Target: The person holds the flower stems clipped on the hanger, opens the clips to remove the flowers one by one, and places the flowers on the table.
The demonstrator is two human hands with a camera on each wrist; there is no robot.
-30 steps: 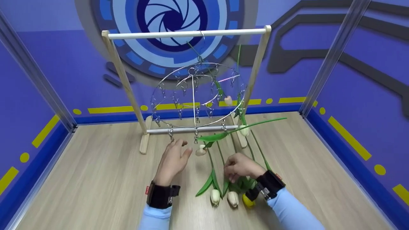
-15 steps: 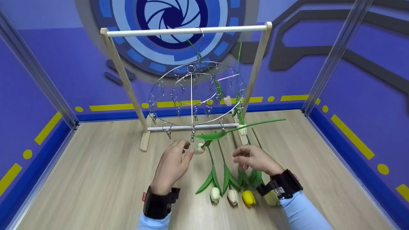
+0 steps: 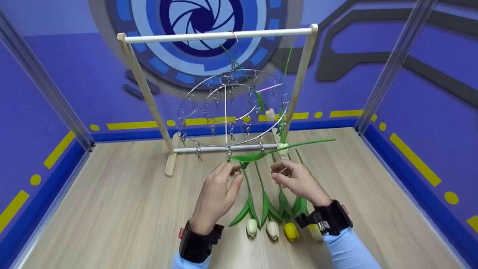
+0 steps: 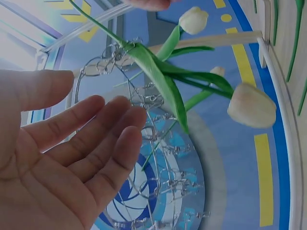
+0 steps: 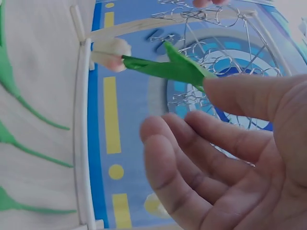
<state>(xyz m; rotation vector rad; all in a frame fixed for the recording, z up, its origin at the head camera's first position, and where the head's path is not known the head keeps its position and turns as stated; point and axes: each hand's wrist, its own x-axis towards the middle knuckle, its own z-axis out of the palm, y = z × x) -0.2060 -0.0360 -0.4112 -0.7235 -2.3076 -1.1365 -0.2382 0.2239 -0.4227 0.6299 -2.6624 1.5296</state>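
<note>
A pinkish-white tulip [image 4: 252, 105] hangs slanted from a clip at the near rim of a round wire clip hanger [image 3: 226, 108]. Its green leaf [image 3: 248, 158] lies between my hands in the head view, while its bloom is hidden there behind my left fingers. My left hand [image 3: 218, 196] is just left of this tulip, with fingers loosely bent and nothing between them in its wrist view. On the other side, below the stem, my right hand [image 3: 301, 183] has bent fingers and an empty palm. The right wrist view shows the bloom [image 5: 112, 53] beyond the thumb.
The hanger hooks onto a wooden rack [image 3: 220, 36]. Two more tulips, one pink [image 3: 270, 113] and one white [image 3: 282, 149], hang from its right side. On the table lie several tulips in a row, among them a yellow one [image 3: 291, 232] and a white one [image 3: 252, 228].
My left hand has moved right, up to the clipped tulip's bloom. My right hand has risen from over the tulips on the table toward the clipped tulip's stem. The hanger has shifted slightly.
</note>
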